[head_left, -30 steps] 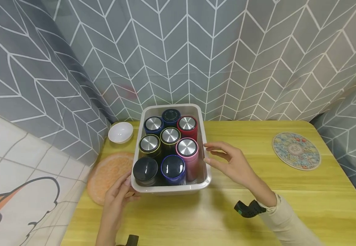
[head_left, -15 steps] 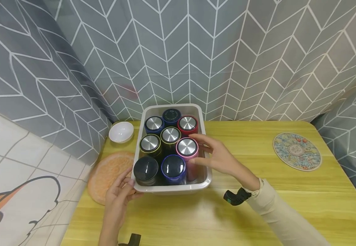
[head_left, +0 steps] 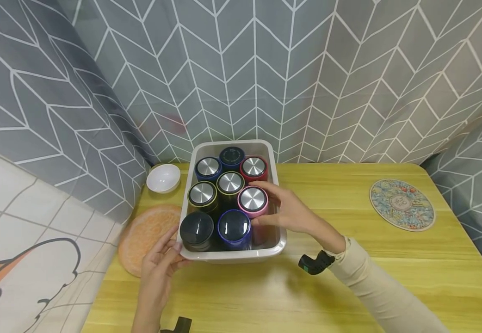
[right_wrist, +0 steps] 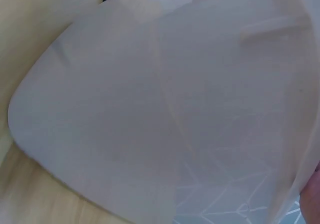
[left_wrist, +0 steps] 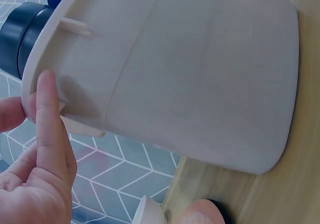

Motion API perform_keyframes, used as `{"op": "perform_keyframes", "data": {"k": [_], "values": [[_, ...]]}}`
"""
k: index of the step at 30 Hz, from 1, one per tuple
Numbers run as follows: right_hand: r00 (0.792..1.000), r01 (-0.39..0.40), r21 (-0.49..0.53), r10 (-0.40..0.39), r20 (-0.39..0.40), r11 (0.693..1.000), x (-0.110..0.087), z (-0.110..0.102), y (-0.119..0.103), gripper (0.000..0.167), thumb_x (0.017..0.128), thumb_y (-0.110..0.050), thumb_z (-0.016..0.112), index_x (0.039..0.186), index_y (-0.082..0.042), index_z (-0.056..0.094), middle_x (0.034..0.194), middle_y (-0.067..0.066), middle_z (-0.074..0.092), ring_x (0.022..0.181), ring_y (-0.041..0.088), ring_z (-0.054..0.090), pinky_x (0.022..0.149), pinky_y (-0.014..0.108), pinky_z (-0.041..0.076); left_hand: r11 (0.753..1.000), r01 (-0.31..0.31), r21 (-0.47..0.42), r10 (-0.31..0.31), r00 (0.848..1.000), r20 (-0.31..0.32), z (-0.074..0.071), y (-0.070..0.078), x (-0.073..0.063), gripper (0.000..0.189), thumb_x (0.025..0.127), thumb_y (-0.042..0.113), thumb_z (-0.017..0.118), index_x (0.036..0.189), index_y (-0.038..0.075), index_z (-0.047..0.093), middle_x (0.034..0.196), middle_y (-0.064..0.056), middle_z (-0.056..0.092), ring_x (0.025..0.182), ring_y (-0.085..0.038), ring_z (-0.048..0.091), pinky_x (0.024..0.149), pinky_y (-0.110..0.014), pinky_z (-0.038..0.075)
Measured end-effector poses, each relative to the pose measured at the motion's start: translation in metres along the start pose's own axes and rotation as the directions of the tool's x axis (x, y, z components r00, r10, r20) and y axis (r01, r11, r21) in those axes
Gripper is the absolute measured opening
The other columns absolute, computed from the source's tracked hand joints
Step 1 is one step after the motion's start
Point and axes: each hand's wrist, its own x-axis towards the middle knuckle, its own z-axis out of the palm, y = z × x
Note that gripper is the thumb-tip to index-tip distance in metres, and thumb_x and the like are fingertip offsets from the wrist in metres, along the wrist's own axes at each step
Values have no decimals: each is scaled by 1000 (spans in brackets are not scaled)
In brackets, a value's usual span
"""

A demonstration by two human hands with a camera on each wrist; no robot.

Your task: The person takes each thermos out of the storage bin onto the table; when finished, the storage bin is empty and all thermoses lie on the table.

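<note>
A white plastic bin (head_left: 262, 253) holds several upright thermos bottles with silver or dark lids. My left hand (head_left: 157, 266) pinches the bin's near left corner; the left wrist view has its thumb and fingers (left_wrist: 48, 114) on either side of the rim. Over the right rim reaches my right hand (head_left: 293, 210), its fingers and thumb around the top of the pink thermos (head_left: 253, 200). Close beside that stand a thermos with a blue-ringed dark lid (head_left: 234, 226) and a black thermos (head_left: 197, 229). The right wrist view has mostly the bin's outer wall (right_wrist: 125, 99), and the grip is hidden there.
The bin stands on a yellow wooden table (head_left: 349, 286). To its left are a small white bowl (head_left: 163, 178) and a round orange mat (head_left: 141, 240). A patterned round mat (head_left: 402, 205) lies far right. A grey curtain (head_left: 307, 83) hangs behind.
My right hand has moved left from beside the bin's right rim, over it, and closed around the top of the pink thermos. The left hand stays at the corner.
</note>
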Motion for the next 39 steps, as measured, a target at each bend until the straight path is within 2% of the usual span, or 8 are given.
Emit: {"op": "perform_keyframes", "data": {"k": [6, 10, 16, 20, 24, 30, 35, 39], "values": [[1000, -11, 41, 10, 10, 999, 1, -3, -1, 79, 69, -10, 91, 139, -13, 55, 133, 10, 64, 124, 27, 63, 109, 43, 50, 998, 18, -53, -20, 999, -36, 3, 2, 1, 46, 98, -10, 48, 143, 0, 52, 92, 4, 62, 76, -7, 71, 71, -21, 63], [1000, -18, 62, 17, 16, 998, 1, -5, 0, 78, 68, -7, 91, 138, -10, 54, 131, 12, 64, 123, 27, 63, 110, 44, 49, 997, 30, -72, -34, 998, -53, 4, 1, 3, 44, 98, -11, 48, 136, 7, 59, 93, 4, 64, 79, -7, 72, 73, -21, 63], [1000, -9, 91, 8, 11, 996, 2, -5, 2, 77, 67, -6, 91, 136, -9, 55, 128, 12, 66, 119, 27, 64, 108, 36, 51, 995, 41, -92, -45, 998, -40, 5, 4, 3, 45, 98, -11, 47, 129, 14, 65, 96, 5, 70, 82, -6, 72, 73, -19, 61], [1000, 1, 76, -1, -6, 997, 1, -3, 2, 76, 67, -9, 92, 134, -10, 57, 128, 11, 66, 119, 25, 65, 105, 30, 53, 996, 50, -76, -53, 997, -47, 2, 6, 3, 45, 98, -11, 48, 130, 14, 65, 96, 4, 71, 82, -5, 71, 73, -18, 61], [999, -3, 55, 5, -40, 998, 0, -4, -1, 78, 65, -10, 93, 134, -11, 58, 129, 9, 66, 118, 24, 65, 106, 31, 53, 996, 52, -76, -55, 998, -40, 0, 5, 3, 45, 97, -11, 48, 133, 11, 63, 97, 4, 71, 83, -6, 71, 73, -18, 61], [995, -5, 44, 9, -96, 999, -3, -14, -17, 79, 66, -10, 92, 137, -12, 58, 134, 8, 64, 124, 25, 63, 112, 35, 50, 996, 14, -86, -14, 1000, -3, 1, 3, 6, 47, 96, -14, 45, 139, 2, 57, 98, 4, 69, 84, -4, 70, 72, -17, 61], [990, 45, 33, -40, -132, 998, -8, -24, -38, 79, 66, -7, 91, 138, -10, 57, 134, 8, 63, 123, 20, 62, 110, 27, 50, 993, -2, -114, 2, 1000, -1, 1, 2, 6, 48, 96, -15, 44, 137, 5, 60, 97, 4, 69, 83, -4, 69, 70, -16, 59], [976, 116, 32, -108, -189, 993, -11, -33, -53, 82, 63, 0, 91, 137, -6, 57, 133, 8, 64, 118, 12, 63, 106, 21, 52, 992, -7, -126, 8, 1000, 10, 1, 1, 7, 48, 96, -16, 44, 138, 4, 59, 97, 3, 68, 84, -5, 69, 70, -16, 60]]}}
